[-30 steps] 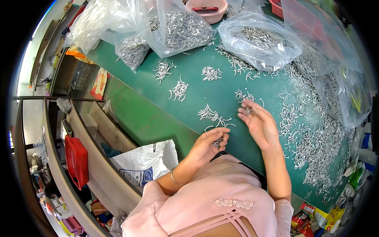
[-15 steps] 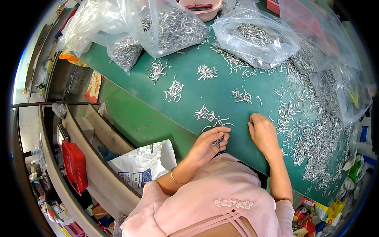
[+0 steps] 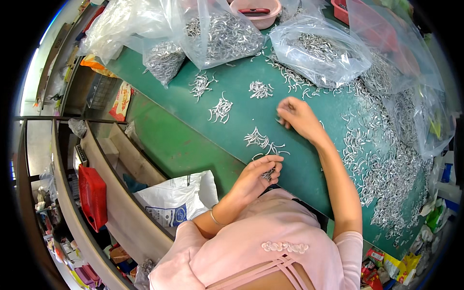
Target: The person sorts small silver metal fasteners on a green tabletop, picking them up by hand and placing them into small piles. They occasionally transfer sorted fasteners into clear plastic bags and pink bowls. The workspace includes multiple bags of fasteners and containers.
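Observation:
My left hand point(image 3: 256, 178) is closed near the table's front edge, with several small curved silver metal pieces point(image 3: 268, 173) bunched in its fingers. Just beyond it lies a loose pile of the same pieces point(image 3: 261, 140). Farther out on the green table point(image 3: 227, 135), my right hand point(image 3: 299, 118) has its fingers curled down and partly blurred, so what they pinch cannot be made out. It covers the spot where a small pile lay. Other small piles point(image 3: 261, 89) sit beyond and to the left.
Clear plastic bags point(image 3: 222, 43) full of metal pieces line the far side. A wide heap of loose pieces point(image 3: 386, 179) spreads at the right. A pink bowl point(image 3: 263, 19) holds a red object. At the left are a white sack point(image 3: 181, 195) and a red basket point(image 3: 93, 198).
My right hand has moved left and away from me, from beside the big heap to over a small pile. My left hand stays closed on its pieces.

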Available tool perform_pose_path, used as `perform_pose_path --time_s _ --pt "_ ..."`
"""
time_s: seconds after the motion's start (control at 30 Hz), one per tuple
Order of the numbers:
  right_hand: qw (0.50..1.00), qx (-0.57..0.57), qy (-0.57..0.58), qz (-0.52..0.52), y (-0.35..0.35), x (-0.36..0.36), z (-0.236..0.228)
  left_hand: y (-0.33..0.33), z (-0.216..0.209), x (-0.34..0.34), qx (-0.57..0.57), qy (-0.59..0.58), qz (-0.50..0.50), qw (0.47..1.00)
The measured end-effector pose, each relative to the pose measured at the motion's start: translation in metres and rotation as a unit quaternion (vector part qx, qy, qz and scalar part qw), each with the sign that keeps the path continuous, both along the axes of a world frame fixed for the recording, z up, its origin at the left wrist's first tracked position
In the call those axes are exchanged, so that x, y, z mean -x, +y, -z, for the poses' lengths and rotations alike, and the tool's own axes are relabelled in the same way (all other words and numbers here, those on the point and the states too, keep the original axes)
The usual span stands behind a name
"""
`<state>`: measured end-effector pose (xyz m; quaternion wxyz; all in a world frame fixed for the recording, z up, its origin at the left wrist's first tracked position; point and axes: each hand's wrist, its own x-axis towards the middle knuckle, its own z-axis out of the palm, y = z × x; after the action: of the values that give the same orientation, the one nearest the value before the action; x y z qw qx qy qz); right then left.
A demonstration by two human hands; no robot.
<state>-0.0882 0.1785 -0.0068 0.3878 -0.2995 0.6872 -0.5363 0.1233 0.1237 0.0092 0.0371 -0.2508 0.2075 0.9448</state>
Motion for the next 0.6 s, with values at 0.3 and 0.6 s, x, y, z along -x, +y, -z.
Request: perform_pose_path --time_s 0.3,0.6 --pt "0.999 0.029 -0.013 -0.008 0.009 0.007 -0.023 0.002 0.001 -0.003 -0.001 -0.009 -0.012 1.0" --pt "0.963 -0.024 0.252 -0.09 -0.007 -0.026 -0.005 0.001 0.002 0.005 0.0 0.0 -0.006 1.0"
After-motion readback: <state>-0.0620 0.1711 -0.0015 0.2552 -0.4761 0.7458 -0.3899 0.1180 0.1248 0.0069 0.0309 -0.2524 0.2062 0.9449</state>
